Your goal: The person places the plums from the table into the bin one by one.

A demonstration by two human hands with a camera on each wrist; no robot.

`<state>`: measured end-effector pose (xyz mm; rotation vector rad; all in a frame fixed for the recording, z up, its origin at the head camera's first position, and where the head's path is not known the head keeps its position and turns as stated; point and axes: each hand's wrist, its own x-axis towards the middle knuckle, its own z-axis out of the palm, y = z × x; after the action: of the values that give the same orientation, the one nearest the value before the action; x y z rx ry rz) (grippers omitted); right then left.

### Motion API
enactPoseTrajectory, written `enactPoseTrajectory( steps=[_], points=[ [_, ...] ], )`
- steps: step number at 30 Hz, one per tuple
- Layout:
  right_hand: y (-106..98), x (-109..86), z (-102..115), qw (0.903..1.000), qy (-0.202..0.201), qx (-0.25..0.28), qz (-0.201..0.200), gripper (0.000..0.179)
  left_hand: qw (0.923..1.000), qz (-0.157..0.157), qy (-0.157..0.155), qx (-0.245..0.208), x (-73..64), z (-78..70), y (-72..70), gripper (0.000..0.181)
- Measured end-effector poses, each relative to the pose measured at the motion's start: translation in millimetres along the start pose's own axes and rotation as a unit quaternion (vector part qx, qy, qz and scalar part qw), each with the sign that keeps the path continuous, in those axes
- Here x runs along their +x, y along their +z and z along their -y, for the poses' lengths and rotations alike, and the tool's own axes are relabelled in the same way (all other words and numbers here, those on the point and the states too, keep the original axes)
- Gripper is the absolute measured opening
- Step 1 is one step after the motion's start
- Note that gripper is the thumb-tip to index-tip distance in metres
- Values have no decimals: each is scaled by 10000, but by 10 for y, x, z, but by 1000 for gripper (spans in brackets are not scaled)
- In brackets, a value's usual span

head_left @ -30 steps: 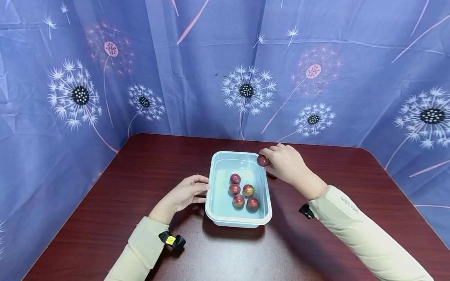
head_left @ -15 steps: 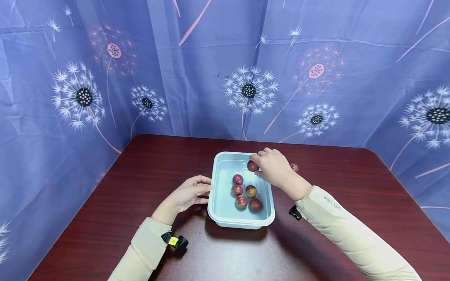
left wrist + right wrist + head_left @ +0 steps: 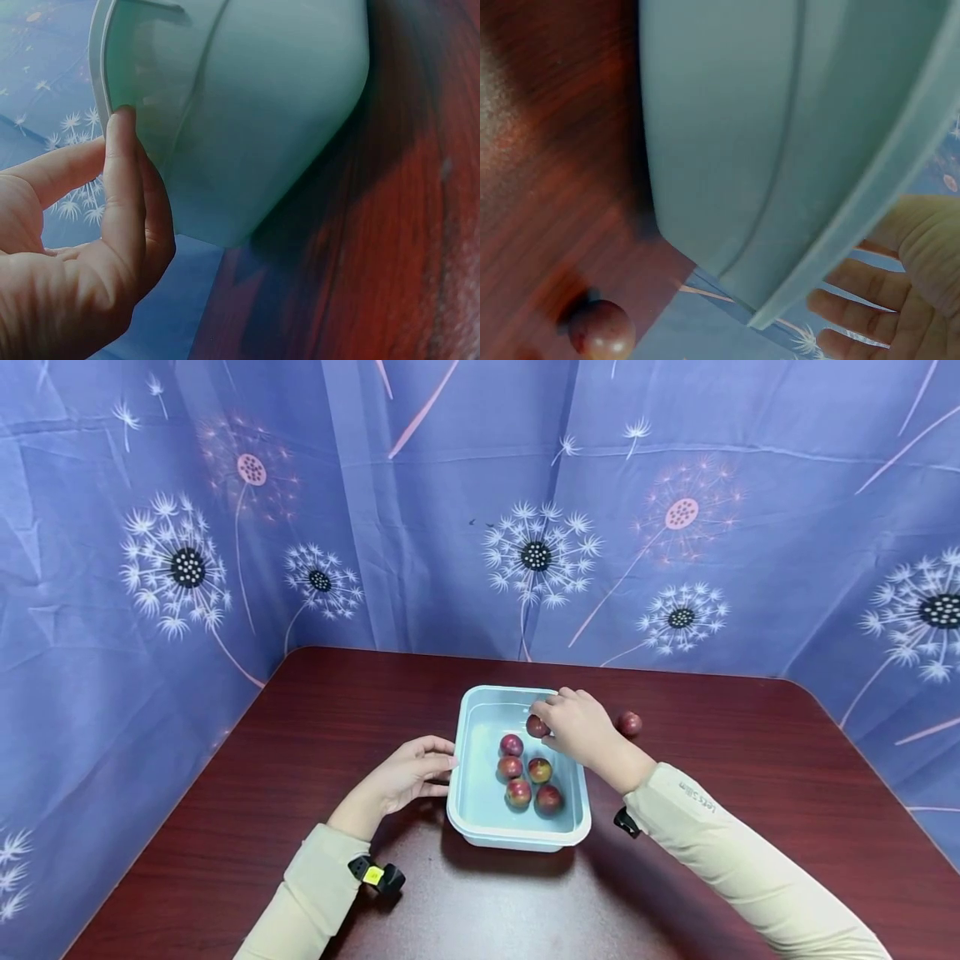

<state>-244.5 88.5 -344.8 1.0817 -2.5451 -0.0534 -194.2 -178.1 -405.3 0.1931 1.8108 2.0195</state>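
My right hand pinches a dark red plum over the far right part of the light blue plastic basin. Several red and yellow plums lie grouped on the basin's floor. At the basin's left side, my left hand touches the rim with its fingertips. The left wrist view shows fingers against the wall just under the rim. In the right wrist view, part of the right hand shows beyond the rim, and the held plum is hidden there.
Another plum sits on the dark red wooden table, right of the basin and behind my right hand. A blue curtain with dandelion prints hangs around the table's back and sides.
My right hand has carried the plum leftward from the basin's right rim to over its inside, then slightly lower. The plum on the table has come into view. My left hand stays at the rim.
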Motion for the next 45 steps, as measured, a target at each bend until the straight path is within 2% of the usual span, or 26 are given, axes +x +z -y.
enactPoseTrajectory(
  steps=[10, 15, 23, 33, 45],
  points=[
    [101, -4, 45, 9988, 164, 155, 433, 34, 10000, 34, -12, -18, 9, 29, 1, 32],
    [141, 9, 60, 9979, 164, 67, 620, 33, 10000, 8, -40, -51, 5, 30, 8, 30],
    [252, 10, 66, 9972, 107, 1, 743, 34, 10000, -28, -42, -40, 0, 31, 14, 30],
    [288, 17, 67, 9971, 88, -60, 755, 35, 10000, -28, -95, -9, 15, 26, 11, 31],
    [273, 69, 44, 9956, 144, 245, 892, 30, 10000, 7, -47, -18, 11, -12, -10, 34]
  ],
)
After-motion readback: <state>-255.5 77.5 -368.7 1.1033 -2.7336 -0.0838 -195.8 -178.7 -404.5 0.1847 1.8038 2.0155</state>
